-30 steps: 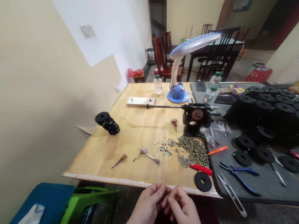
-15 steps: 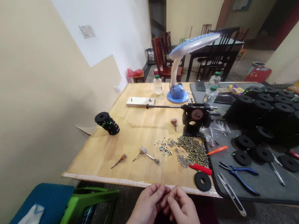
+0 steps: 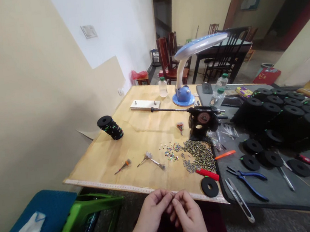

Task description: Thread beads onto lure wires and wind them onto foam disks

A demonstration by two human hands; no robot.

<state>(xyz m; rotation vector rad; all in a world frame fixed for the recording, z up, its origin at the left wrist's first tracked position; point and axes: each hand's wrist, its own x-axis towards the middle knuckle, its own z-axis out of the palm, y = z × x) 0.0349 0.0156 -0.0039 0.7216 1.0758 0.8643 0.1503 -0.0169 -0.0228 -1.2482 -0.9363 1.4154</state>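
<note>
Your left hand [image 3: 152, 215] and right hand [image 3: 189, 218] are pinched tip to tip just off the table [image 3: 107, 164] edge — can't tell what's between them. The disc [image 3: 209, 187] lies on the edge, just to their right.

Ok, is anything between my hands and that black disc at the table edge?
Nothing visible. The disc lies just right of the right hand, only bare table edge between; the red tool lies beyond it.
</note>
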